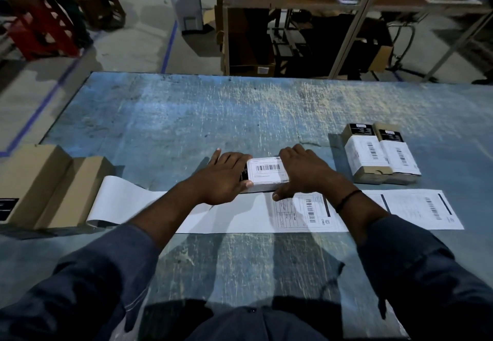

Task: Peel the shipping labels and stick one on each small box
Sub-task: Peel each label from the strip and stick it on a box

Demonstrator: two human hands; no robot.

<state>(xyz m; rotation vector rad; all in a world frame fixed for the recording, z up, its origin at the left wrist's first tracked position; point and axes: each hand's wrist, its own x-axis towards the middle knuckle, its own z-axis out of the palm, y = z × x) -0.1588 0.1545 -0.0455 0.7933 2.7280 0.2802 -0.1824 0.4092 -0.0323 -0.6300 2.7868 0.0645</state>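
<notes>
Pinned the small box (268, 174) at both ends, with left grip (226, 178) spread flat, right grip (301, 172) curled over it, thumb down on the label strip (306, 212), likely smoothing its label. Had two labelled boxes (381, 154) beyond the right grip, brown boxes (50, 180) beyond the left. Hid the next label's edge under the right wrist.

Forearms reaching toward 12 o'clock, left hand (226, 178) flat, fingers straight, right hand (301, 170) curled round white-labelled small cardboard box (268, 174)
</notes>
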